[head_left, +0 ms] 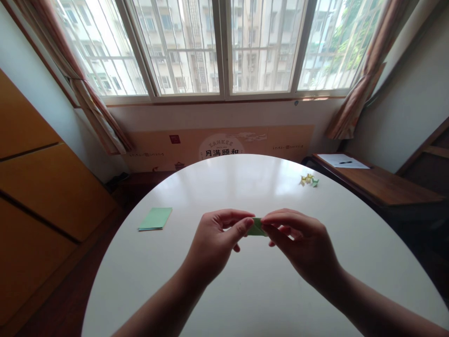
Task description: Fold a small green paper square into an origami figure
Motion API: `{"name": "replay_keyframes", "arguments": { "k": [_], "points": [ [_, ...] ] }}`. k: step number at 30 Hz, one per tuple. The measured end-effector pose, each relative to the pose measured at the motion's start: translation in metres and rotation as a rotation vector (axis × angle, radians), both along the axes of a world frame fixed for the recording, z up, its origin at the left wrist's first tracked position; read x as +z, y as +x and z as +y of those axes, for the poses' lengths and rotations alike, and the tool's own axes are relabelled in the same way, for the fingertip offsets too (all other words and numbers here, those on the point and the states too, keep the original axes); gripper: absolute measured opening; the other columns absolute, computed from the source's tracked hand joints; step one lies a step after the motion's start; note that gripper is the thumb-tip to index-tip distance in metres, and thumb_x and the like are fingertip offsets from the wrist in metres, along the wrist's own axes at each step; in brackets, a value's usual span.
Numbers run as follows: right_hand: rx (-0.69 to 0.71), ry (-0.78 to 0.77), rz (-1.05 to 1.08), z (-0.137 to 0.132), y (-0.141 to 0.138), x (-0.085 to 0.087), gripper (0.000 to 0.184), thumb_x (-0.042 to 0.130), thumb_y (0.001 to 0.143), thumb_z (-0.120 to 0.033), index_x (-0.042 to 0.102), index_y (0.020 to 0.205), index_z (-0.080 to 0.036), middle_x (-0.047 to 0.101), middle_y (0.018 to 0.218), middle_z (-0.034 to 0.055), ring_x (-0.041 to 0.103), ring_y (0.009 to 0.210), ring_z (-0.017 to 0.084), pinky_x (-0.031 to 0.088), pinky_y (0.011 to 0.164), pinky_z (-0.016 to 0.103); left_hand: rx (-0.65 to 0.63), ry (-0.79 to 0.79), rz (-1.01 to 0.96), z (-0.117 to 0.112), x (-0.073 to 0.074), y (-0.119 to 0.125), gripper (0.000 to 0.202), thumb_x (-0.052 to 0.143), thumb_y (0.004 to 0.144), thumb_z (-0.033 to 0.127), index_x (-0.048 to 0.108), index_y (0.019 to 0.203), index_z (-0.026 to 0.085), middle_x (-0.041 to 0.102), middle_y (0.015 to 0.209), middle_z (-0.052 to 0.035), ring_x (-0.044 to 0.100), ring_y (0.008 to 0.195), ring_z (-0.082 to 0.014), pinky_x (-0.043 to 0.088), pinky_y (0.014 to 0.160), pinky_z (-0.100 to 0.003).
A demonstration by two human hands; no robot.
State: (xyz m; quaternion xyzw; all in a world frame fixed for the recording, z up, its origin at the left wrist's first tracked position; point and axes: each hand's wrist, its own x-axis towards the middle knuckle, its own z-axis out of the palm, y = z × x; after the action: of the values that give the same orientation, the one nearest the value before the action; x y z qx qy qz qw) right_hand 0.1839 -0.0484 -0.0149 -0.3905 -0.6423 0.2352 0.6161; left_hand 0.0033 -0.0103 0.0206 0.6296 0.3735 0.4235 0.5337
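Between my two hands is a small folded piece of green origami paper (257,228), held up over the table. My left hand (219,241) pinches its left side between thumb and fingers. On the other side, my right hand (301,236) grips the paper's upper right edge with thumb and fingertips. Crease lines show on the face turned towards me, while both ends are hidden by my fingers. A stack of green paper sheets (156,218) lies to the left of my left hand. Beyond my right hand sit several small folded paper figures (308,179), yellow and green.
The round white table (224,299) fills the foreground. At the right, a brown wooden desk (396,180) bears a white sheet of paper (340,161) with a pen (345,162). An orange-brown cabinet (45,196) stands at the left. Barred windows and tied curtains (94,110) are behind.
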Motion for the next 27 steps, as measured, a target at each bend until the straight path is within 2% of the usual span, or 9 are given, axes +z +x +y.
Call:
{"name": "replay_keyframes", "arguments": {
  "k": [5,13,20,27],
  "points": [
    [-0.028,0.019,-0.034,-0.0001,-0.0002,0.0007,0.018,0.071,0.087,-0.016,0.076,0.097,-0.03,0.075,0.087,-0.0004,0.066,0.064,0.013,0.056,0.053,0.023,-0.029,-0.045,-0.03,0.0007,0.001,0.002,0.018,0.075,0.08,0.03,0.081,0.087,0.014,0.071,0.065,-0.0041,0.053,0.051,-0.0094,0.045,0.042,-0.017],
    [-0.032,0.063,-0.079,-0.001,-0.0011,0.0034,0.016,0.07,0.088,-0.014,0.077,0.094,-0.027,0.074,0.085,0.0011,0.066,0.065,0.013,0.054,0.053,0.024,-0.033,-0.076,-0.025,0.0012,0.0004,0.0026,0.024,0.075,0.08,0.034,0.08,0.086,0.012,0.067,0.064,-0.005,0.055,0.057,-0.0119,0.045,0.043,-0.017],
    [-0.053,0.12,-0.128,-0.0015,-0.0012,0.0059,0.016,0.069,0.087,-0.012,0.077,0.091,-0.025,0.075,0.086,0.0031,0.069,0.071,0.016,0.054,0.055,0.026,-0.025,-0.069,0.028,0.0005,-0.0003,0.0022,0.025,0.074,0.081,0.036,0.079,0.084,0.012,0.067,0.064,-0.0037,0.052,0.053,-0.0103,0.044,0.042,-0.018],
    [-0.069,0.093,-0.142,-0.0011,-0.0031,0.0051,0.01,0.07,0.087,-0.015,0.076,0.087,-0.024,0.075,0.083,0.0041,0.069,0.07,0.018,0.054,0.054,0.028,-0.007,-0.034,0.107,-0.0006,-0.0006,0.0013,0.023,0.069,0.084,0.035,0.077,0.084,0.013,0.068,0.066,-0.0034,0.049,0.051,-0.009,0.041,0.043,-0.017]
  ]
}}
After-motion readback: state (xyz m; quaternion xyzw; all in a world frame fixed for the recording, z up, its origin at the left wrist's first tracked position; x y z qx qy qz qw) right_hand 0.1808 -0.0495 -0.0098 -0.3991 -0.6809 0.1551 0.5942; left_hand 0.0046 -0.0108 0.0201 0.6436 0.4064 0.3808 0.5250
